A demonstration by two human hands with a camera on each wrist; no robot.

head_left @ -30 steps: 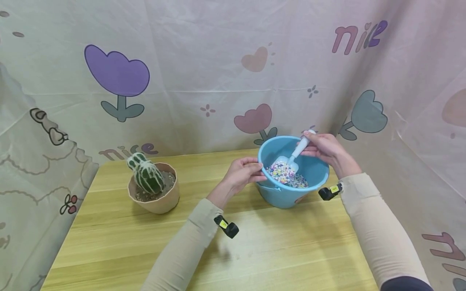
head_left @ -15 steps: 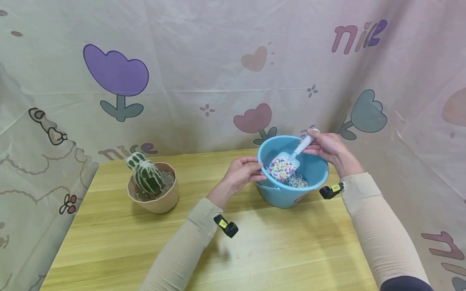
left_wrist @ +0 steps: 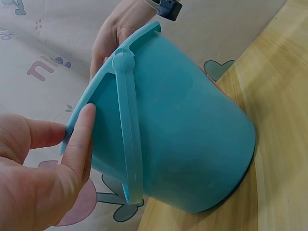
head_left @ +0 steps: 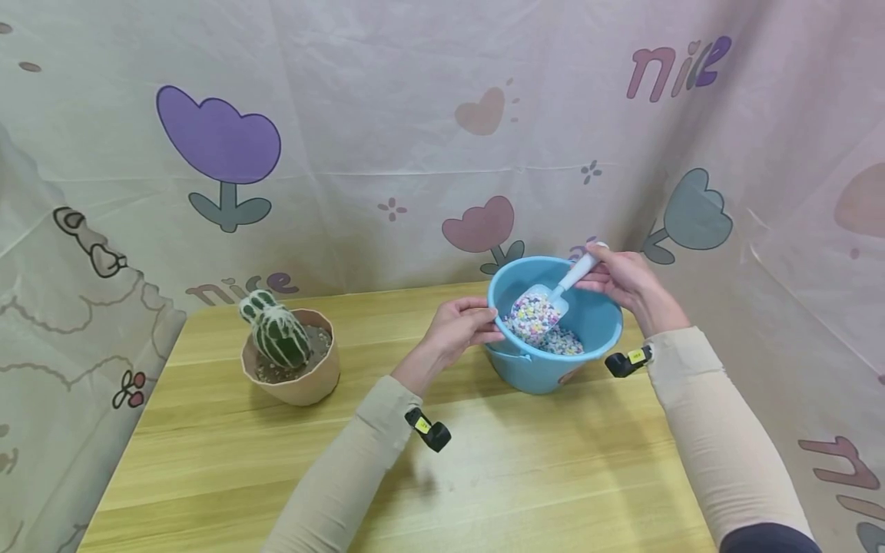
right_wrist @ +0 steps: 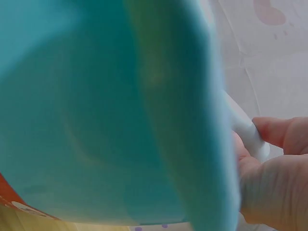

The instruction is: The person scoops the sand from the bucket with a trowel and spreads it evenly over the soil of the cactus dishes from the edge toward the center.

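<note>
A light blue bucket (head_left: 535, 372) stands on the table, with small multicoloured pebbles (head_left: 563, 343) at its bottom. My left hand (head_left: 458, 330) pinches its rim on the left side; in the left wrist view the thumb is inside and the fingers (left_wrist: 82, 139) lie outside the rim. My right hand (head_left: 625, 283) grips the white handle of a small scoop (head_left: 549, 296), whose blade is heaped with pebbles inside the bucket. In the right wrist view the bucket wall (right_wrist: 96, 120) hides most of the scoop, and only the handle end (right_wrist: 252, 137) shows by the thumb.
A cactus (head_left: 280, 338) in a peach-coloured pot (head_left: 311, 384) stands at the left of the wooden table (head_left: 498, 484). A printed curtain (head_left: 373, 100) hangs right behind the table and along both sides. Against the bucket's outer side hangs its handle (left_wrist: 129, 130).
The scoop has tilted and shifted slightly up and right at its handle, with pebbles still on its blade. My left hand and the bucket have stayed nearly where they were.
</note>
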